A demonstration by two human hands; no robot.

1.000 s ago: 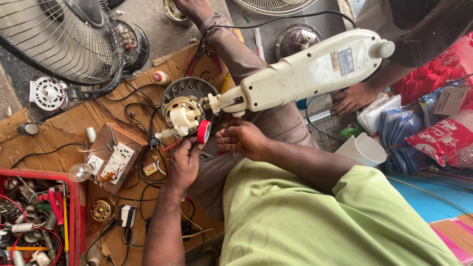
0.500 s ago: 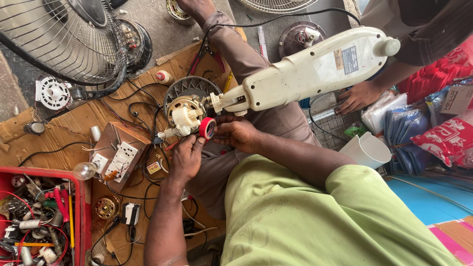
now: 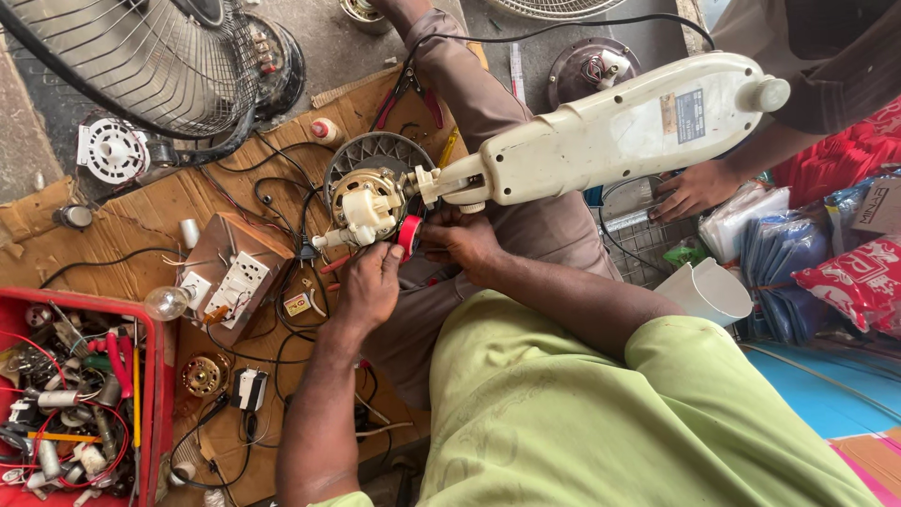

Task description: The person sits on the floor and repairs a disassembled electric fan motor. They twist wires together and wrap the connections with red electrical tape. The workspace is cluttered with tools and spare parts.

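A fan motor (image 3: 364, 202) with a gold winding sits at the end of a cream fan body (image 3: 619, 131), which lies across my lap. My right hand (image 3: 462, 246) grips a red tape roll (image 3: 409, 235) just below the motor's neck. Beside the roll, the fingers of my left hand (image 3: 368, 286) are pinched on thin wires (image 3: 336, 265) under the motor. The fingertips of both hands are partly hidden by the roll and the motor. Another person's hand (image 3: 693, 191) rests at the far end of the fan body.
A wooden switch board (image 3: 235, 277) with a bulb (image 3: 167, 302) lies on cardboard (image 3: 56, 253) at the left. A red tray (image 3: 155, 376) holds several small parts. A wire fan guard (image 3: 141, 56), red-handled pliers (image 3: 413, 94), a white cup (image 3: 704, 293) and plastic packets (image 3: 845, 272) lie around.
My left hand has crept up toward the motor and the red tape roll. My right hand has stayed on the roll. The view has shifted slightly.
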